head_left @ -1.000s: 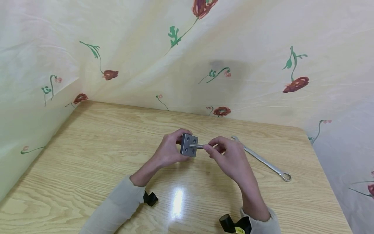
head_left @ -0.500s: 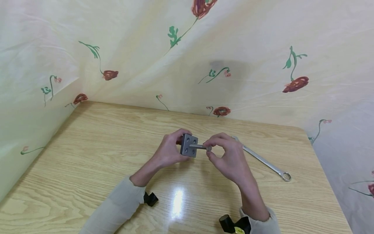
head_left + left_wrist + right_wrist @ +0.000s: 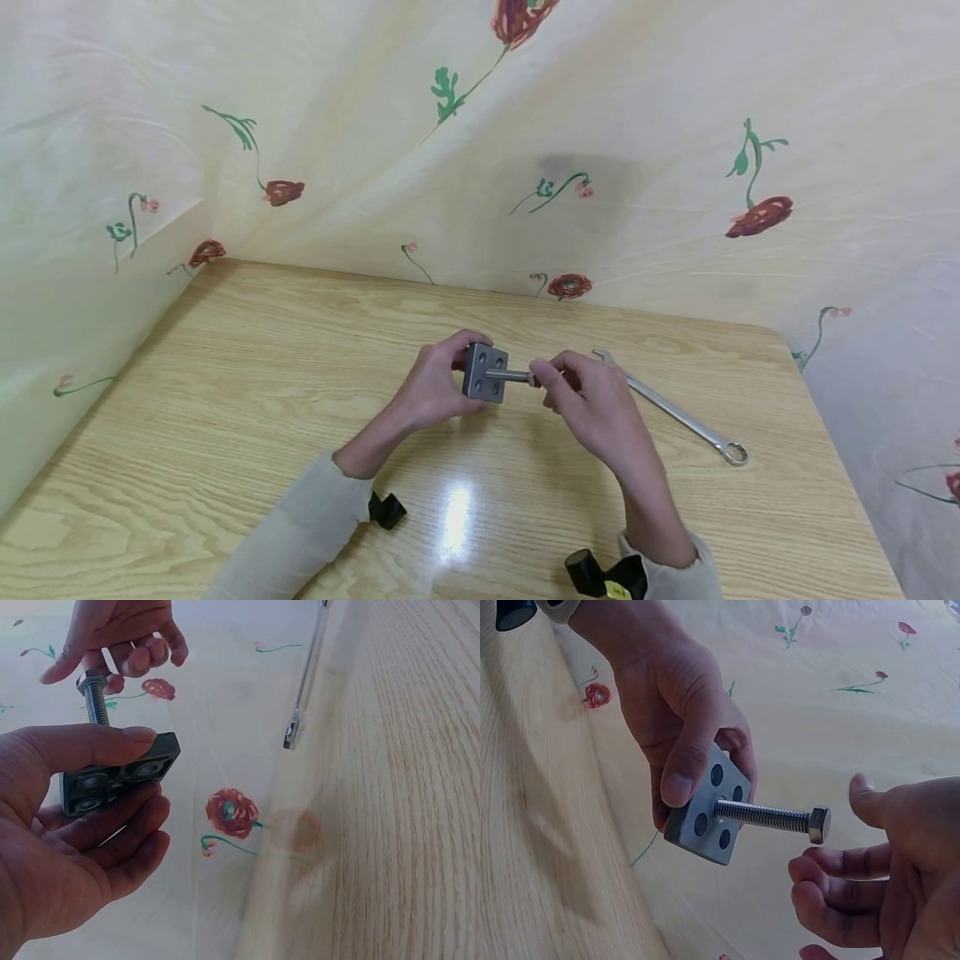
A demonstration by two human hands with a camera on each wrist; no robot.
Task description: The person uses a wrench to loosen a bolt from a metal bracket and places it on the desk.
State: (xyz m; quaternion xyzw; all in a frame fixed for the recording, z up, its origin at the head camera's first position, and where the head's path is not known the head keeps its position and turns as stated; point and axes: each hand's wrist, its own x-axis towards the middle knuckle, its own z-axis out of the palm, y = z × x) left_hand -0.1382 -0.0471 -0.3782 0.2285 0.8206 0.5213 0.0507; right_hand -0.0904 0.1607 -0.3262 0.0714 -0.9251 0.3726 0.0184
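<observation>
My left hand (image 3: 431, 387) grips a square metal plate (image 3: 709, 799) by its edges, thumb on one side and fingers on the other. Round holes show near the plate's corners. A hex bolt (image 3: 769, 816) stands in the plate's middle hole, most of its threaded shank sticking out toward the right. Close by the bolt's head is my right hand (image 3: 594, 408). In the right wrist view its thumb is spread away and its fingers are half bent, with a gap between them and the head. How deep the bolt sits is hidden.
Behind the right hand a combination wrench (image 3: 678, 413) lies on the wooden table (image 3: 285, 333), ring end toward the near right. Flowered cloth (image 3: 360, 167) hangs along the table's back and sides. Black wrist cameras (image 3: 387, 510) sit at both sleeves.
The right hand's fingers and thumb have shifted about the bolt head and come off it, leaving the head in sight. The left hand and the plate stay in place.
</observation>
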